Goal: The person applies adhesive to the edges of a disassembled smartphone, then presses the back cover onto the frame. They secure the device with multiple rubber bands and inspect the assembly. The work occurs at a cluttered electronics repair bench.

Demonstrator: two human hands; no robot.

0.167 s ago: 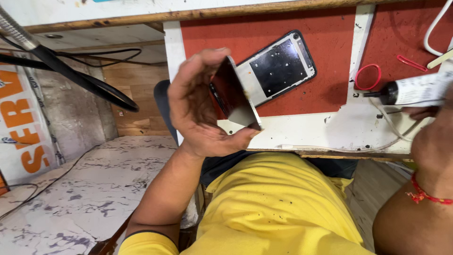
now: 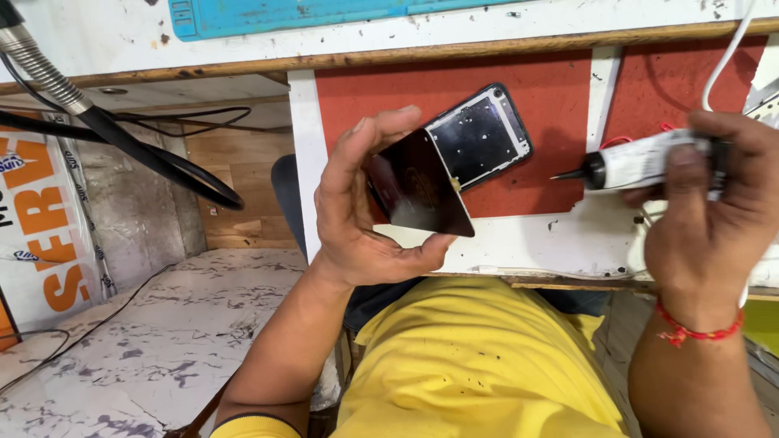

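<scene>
My left hand (image 2: pixel 357 211) grips a dark, glossy phone screen panel (image 2: pixel 422 188) by its edges, tilted on edge above the bench. Just behind it an opened phone body (image 2: pixel 480 136) lies face up on the red mat (image 2: pixel 552 105), its black inner frame showing. My right hand (image 2: pixel 714 207) holds a white glue tube (image 2: pixel 641 161) with a black pointed nozzle aimed left toward the phone, a short way from it. A red thread band is on my right wrist.
The white-edged workbench (image 2: pixel 519 239) carries the red mat. A white cable (image 2: pixel 726 57) runs down at the top right. A flexible metal lamp arm and black cables (image 2: pixel 122 142) hang at the left over a marbled floor (image 2: pixel 162 341). An orange-lettered banner stands far left.
My right hand has come up and in from the right edge with the glue tube. The left hand has turned the screen panel slightly.
</scene>
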